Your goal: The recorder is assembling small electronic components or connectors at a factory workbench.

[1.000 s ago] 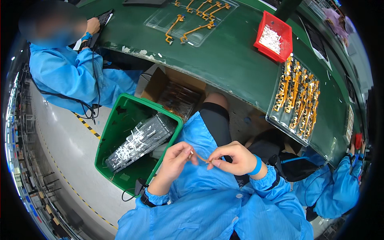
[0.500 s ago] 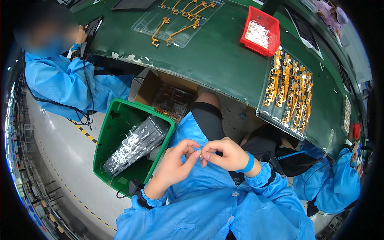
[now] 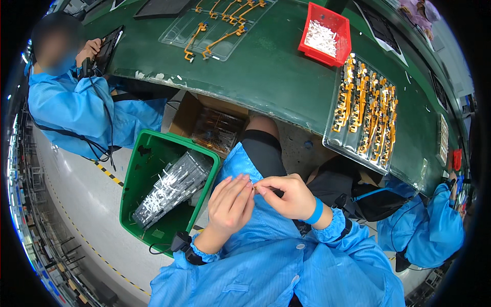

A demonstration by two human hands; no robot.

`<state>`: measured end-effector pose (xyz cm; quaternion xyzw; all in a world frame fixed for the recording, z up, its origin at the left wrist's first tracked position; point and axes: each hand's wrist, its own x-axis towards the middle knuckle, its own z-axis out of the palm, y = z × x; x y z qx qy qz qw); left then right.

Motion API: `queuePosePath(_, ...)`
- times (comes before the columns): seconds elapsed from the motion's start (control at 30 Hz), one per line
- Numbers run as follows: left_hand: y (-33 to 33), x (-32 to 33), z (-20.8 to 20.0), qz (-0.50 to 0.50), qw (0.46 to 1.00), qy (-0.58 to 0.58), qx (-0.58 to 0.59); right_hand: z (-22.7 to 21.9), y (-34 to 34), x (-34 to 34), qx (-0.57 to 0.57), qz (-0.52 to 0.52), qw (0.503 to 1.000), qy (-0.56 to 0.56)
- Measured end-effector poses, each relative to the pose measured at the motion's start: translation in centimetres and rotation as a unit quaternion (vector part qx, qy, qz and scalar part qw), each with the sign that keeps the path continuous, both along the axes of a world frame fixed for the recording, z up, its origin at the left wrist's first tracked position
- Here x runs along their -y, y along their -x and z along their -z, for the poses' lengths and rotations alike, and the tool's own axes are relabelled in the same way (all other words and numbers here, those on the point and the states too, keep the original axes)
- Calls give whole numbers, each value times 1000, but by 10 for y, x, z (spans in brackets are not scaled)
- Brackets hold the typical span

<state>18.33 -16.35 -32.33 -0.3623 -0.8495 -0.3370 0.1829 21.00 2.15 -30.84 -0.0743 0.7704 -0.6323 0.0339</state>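
Note:
Over my lap, my left hand (image 3: 229,205) and my right hand (image 3: 290,196) meet at the fingertips. Between them shows a tiny orange-yellow piece (image 3: 254,188), mostly covered, too small to name for sure. The right thumb and forefinger pinch it. On the left hand the fingers lie pressed together with the back turned up; the thumb and whatever the fingers grip are hidden. Beyond, on the green table, a clear tray (image 3: 333,134) carries rows of orange flex cables (image 3: 363,105) with black and metal ends.
A red bin (image 3: 345,43) holds small white strips. Another clear tray (image 3: 176,35) bears several orange flex cables. At left stand a green bin (image 3: 129,197) with black trays and white scraps, and a cardboard box (image 3: 185,115). Co-workers in blue sit left (image 3: 66,110) and right (image 3: 409,220).
My left hand has turned back-up, its fingers straightening and closing together over the small piece. The right hand stays pinched. The whole view has shifted slightly.

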Motion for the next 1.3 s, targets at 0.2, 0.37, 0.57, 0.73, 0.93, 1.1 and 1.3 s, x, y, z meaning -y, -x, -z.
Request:
queuePosePath(0.2, 6, 3, -4, 33, 999, 34, 7, -1, 1, 5, 32, 0, 999, -19)
queuePosePath(0.37, 6, 5, -2, 30, 998, 57, 4, 0, 1, 7, 49, 2, 998, -25)
queuePosePath(0.57, 10, 5, -4, 44, 997, 57, 2, 1, 1, 9, 138, 6, 989, 50)
queuePosePath(0.73, 12, 7, -2, 48, 997, 46, 28, 4, 2, 9, 167, 0, 983, 81)
queuePosePath(0.93, 13, 17, -7, 40, 995, -4, 90, 9, 1, 11, 162, -22, 980, 117)
queuePosePath(1.1, 12, 99, 11, -230, 966, -38, 113, 14, 2, 14, 193, -10, 953, 234)
queuePosePath(1.3, 3, 185, 49, -390, 907, 85, 131, 20, 2, 11, 244, -10, 932, 266)
